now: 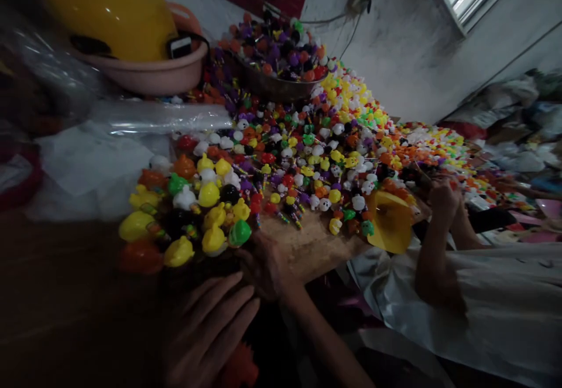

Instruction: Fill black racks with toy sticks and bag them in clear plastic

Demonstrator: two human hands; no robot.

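A brown surface (pixel 325 241) carries a wide heap of small coloured toys (pixel 307 170). At the back, a yellow thing (pixel 109 13) sits in a pink basin (pixel 144 76), left of a metal bowl (pixel 281 88) full of more toys. In front is a cluster of toy heads (pixel 208 194). Just below it, the left hand (pixel 213 323) has stretched fingers set close together; the right hand (pixel 267 262) is beside a green head (pixel 240 233). I cannot tell whether either hand's fingers hold anything
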